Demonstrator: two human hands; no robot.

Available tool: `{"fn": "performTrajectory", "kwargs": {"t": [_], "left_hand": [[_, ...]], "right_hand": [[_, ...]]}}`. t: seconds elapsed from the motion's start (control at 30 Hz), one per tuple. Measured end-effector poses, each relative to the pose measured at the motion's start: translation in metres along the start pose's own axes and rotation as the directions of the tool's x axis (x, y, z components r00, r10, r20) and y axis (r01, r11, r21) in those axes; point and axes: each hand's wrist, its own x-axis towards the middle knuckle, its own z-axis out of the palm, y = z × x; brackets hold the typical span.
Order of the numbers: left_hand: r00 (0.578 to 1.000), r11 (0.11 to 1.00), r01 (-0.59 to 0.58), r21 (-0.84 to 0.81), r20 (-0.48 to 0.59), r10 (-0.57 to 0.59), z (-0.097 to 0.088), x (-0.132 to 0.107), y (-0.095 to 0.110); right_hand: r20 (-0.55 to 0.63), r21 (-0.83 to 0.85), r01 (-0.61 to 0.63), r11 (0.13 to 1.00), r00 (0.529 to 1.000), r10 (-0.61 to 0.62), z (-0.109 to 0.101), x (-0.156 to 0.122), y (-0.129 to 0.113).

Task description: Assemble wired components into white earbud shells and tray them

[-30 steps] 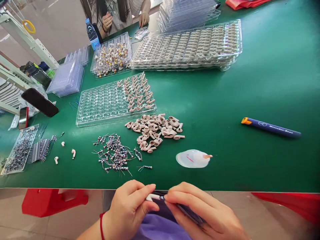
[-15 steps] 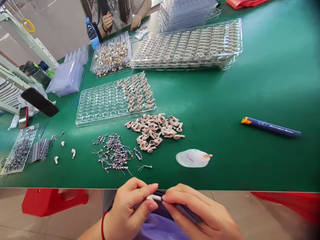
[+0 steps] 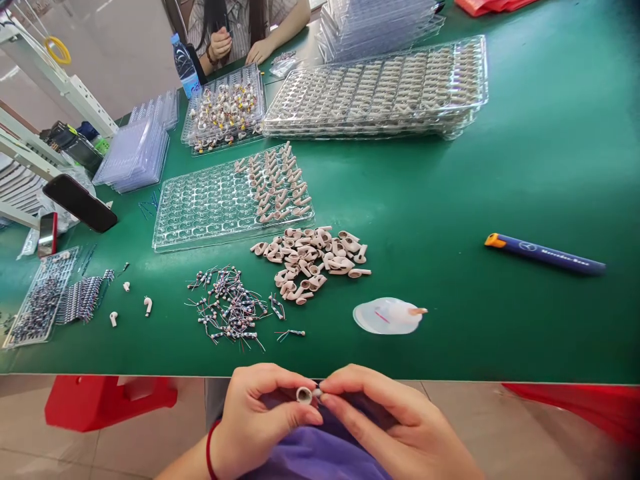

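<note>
My left hand (image 3: 265, 413) pinches a pale earbud shell (image 3: 304, 395) between thumb and forefinger, its round open cup facing me. On the shell's right side, my right hand (image 3: 380, 413) has thumb and forefinger closed at the stem end; whatever they hold there is too small and covered to name. Both hands are over my lap, just off the table's front edge. Beyond them lie a loose pile of earbud shells (image 3: 313, 260) and a heap of small wired circuit parts (image 3: 233, 303). One wired part (image 3: 295, 333) rests apart from the heap.
A clear tray (image 3: 205, 200) is partly filled with shells. Behind it stand stacked filled trays (image 3: 375, 93). A translucent bottle (image 3: 385, 316) and a blue cutter-like tool (image 3: 545, 255) lie to the right. Opposite, a person (image 3: 245, 33) sits near a water bottle (image 3: 185, 67).
The earbud shell has turned in my left hand, so its open cup now faces me. My right fingers stay at its stem end. The person opposite has shifted an arm slightly.
</note>
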Motion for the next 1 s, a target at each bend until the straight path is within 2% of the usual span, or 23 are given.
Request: {"fn": "performTrajectory", "kwargs": {"t": [0.13, 0.33, 0.53, 0.67, 0.83, 1.0], "left_hand": [[0.993, 0.982, 0.11, -0.156, -0.025, -0.115, 0.003, -0.0003, -0.006], [0.989, 0.981, 0.129, -0.142, -0.057, -0.138, 0.0006, 0.0002, -0.0062], [0.997, 0.996, 0.058, -0.069, -0.046, -0.061, 0.0007, 0.0007, -0.0052], [1.0, 0.999, -0.026, -0.038, -0.018, 0.025, 0.0008, 0.0012, -0.0042], [0.989, 0.985, -0.146, 0.092, 0.022, 0.144, -0.0015, 0.002, -0.0014], [0.974, 0.964, -0.225, 0.143, 0.032, 0.223, -0.0014, 0.0026, 0.0]], "right_hand": [[0.027, 0.036, -0.047, 0.998, 0.999, 0.046, 0.0007, -0.0004, 0.0041], [-0.035, -0.041, 0.01, 0.999, 0.999, -0.012, -0.0034, 0.0037, 0.0011], [-0.015, -0.098, 0.091, 0.991, 0.996, -0.093, -0.0045, 0.0041, -0.0007], [-0.039, -0.128, 0.159, 0.979, 0.985, -0.165, -0.002, 0.0025, 0.0006], [-0.064, -0.174, 0.269, 0.947, 0.957, -0.283, -0.001, 0.004, -0.0012], [-0.037, -0.171, 0.292, 0.941, 0.952, -0.302, -0.0018, 0.0048, -0.0023]]}}
